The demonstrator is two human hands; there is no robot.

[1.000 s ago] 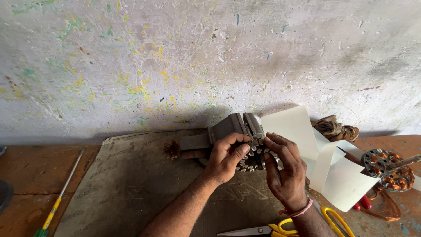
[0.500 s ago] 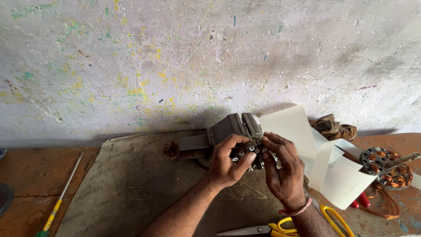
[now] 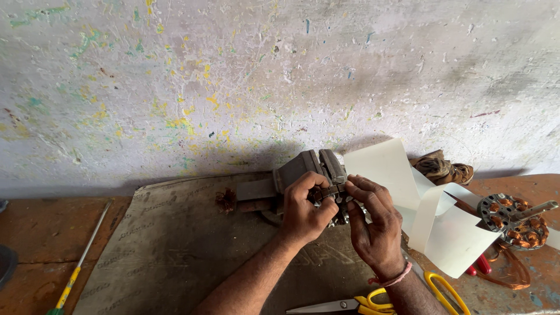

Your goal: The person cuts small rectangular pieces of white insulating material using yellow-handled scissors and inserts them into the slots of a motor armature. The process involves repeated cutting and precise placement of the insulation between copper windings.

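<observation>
My left hand [image 3: 304, 208] and my right hand [image 3: 373, 221] meet over a small round metal part [image 3: 337, 205] clamped in a grey bench vise [image 3: 303, 170]. The fingers of both hands pinch at the top of that part, which looks like a small motor core with copper windings; most of it is hidden by my fingers. The vise stands on a brown cardboard sheet [image 3: 175, 245] against the wall.
A curled strip of white paper [image 3: 431, 216] lies right of the vise. Yellow-handled scissors [image 3: 379, 302] lie near my right wrist. A wound motor stator [image 3: 513, 219] with copper coils sits at the far right. A yellow-handled screwdriver [image 3: 79, 265] lies left. Red-handled pliers [image 3: 479, 266] peek out.
My left fingers have shifted slightly on the clamped part, curling tighter toward the right fingertips. Both hands stay over the vise.
</observation>
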